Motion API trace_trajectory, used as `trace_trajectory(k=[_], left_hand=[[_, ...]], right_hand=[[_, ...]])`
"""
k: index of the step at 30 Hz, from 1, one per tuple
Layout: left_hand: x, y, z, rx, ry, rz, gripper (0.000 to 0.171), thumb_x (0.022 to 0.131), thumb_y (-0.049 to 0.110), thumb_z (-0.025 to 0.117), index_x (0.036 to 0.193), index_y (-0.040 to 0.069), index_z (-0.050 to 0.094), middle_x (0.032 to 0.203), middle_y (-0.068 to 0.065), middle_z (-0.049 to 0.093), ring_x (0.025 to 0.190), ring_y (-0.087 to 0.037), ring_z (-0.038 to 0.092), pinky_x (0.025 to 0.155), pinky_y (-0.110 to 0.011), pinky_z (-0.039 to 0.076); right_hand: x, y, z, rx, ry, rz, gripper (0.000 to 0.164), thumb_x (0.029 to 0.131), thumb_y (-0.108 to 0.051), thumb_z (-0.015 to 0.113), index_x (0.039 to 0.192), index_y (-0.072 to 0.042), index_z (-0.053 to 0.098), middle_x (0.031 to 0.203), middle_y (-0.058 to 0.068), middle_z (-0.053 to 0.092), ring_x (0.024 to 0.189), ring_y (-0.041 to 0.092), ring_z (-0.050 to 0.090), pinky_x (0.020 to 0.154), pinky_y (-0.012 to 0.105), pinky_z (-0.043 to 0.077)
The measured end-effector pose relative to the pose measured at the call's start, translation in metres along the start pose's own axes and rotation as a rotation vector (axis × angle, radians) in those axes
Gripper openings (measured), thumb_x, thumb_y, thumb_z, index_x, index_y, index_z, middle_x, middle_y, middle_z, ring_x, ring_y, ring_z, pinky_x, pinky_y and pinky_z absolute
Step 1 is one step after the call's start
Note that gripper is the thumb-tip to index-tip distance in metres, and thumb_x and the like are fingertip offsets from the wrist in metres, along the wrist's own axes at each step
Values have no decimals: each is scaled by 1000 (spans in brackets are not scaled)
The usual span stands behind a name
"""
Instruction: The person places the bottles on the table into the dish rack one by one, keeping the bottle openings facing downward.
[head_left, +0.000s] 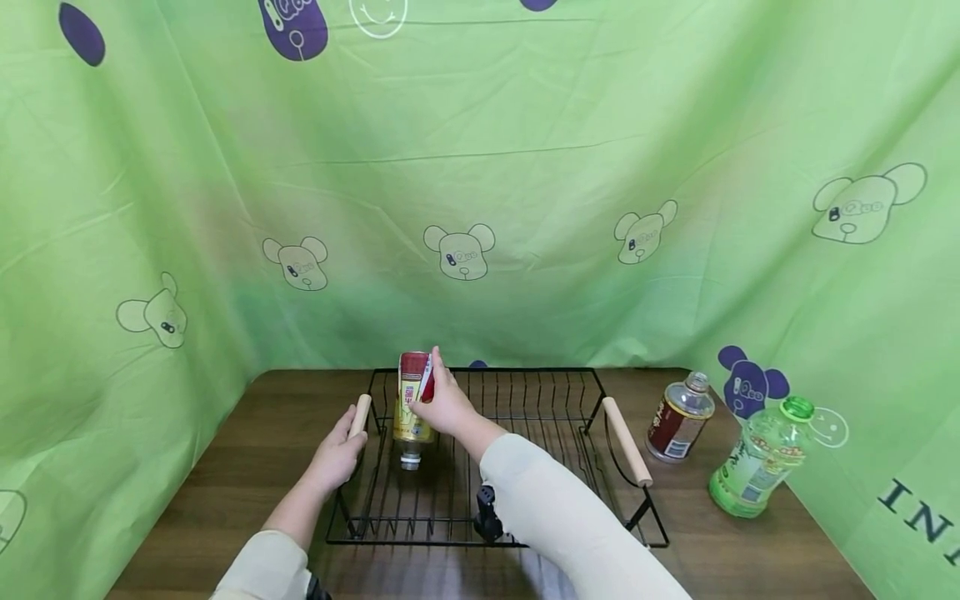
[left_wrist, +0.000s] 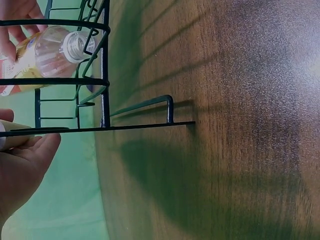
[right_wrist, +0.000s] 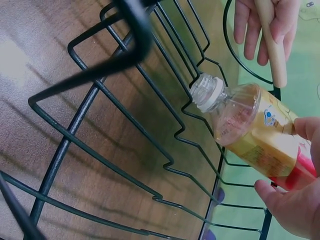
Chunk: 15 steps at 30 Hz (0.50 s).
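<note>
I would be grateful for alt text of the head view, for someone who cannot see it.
A person's right hand holds a yellow-and-red plastic bottle neck-down at the left of a black wire rack, while the left hand grips the rack's left wooden handle. To the right, a dark-red-labelled bottle and a green bottle stand on a wooden table.

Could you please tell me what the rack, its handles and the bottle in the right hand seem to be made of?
Rack: probably coated metal wire, black with a sheen, judging by its thin, bent rods. Handles: likely smooth, pale wood, given the even beige tone. Bottle: apparently clear, shiny plastic, with a see-through threaded neck.
</note>
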<state>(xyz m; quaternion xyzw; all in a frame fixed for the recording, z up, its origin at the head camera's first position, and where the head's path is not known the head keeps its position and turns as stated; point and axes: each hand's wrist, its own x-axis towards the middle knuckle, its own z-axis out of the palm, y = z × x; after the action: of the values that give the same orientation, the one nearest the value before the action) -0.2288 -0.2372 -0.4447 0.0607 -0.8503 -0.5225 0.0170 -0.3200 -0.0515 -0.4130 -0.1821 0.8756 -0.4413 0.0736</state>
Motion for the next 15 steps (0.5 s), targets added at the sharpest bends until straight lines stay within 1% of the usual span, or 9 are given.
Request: trace_trajectory(k=[4,7,10,15], left_hand=[[0,0,1,-7,-5,-1,62,102,10,40,156,-2,10,160,-29,11,145,-47,19,113,-60,25],[1,-1,0,-22,-10,-4,63,102,10,40,155,-3,10,161,-28,10,145,-46,19,113,-59,25],[1,-1,-1,-31,-13,-3,63,102,10,40,155,-4,10,161,-28,9,146,-46,16,116,-60,21],[1,-1,-1,-35,-21,1,62,102,8,39,155,-6,9,161,-29,8,146,-46,14,117,-59,18]], right_hand=[[-3,0,-6,23,15,-9,101,89,-23,70,159,-21,-1,159,23,24,135,42,43,107,51,43],[-6,1,-10,45,14,-15,100,88,-24,71,159,-17,1,158,24,26,138,41,39,109,52,40],[-8,4,-14,54,2,-17,99,89,-25,71,159,-16,2,158,25,27,139,41,37,110,53,39],[-13,8,-23,59,-13,-3,97,89,-29,70,159,-17,4,159,23,26,143,41,33,111,56,36]])
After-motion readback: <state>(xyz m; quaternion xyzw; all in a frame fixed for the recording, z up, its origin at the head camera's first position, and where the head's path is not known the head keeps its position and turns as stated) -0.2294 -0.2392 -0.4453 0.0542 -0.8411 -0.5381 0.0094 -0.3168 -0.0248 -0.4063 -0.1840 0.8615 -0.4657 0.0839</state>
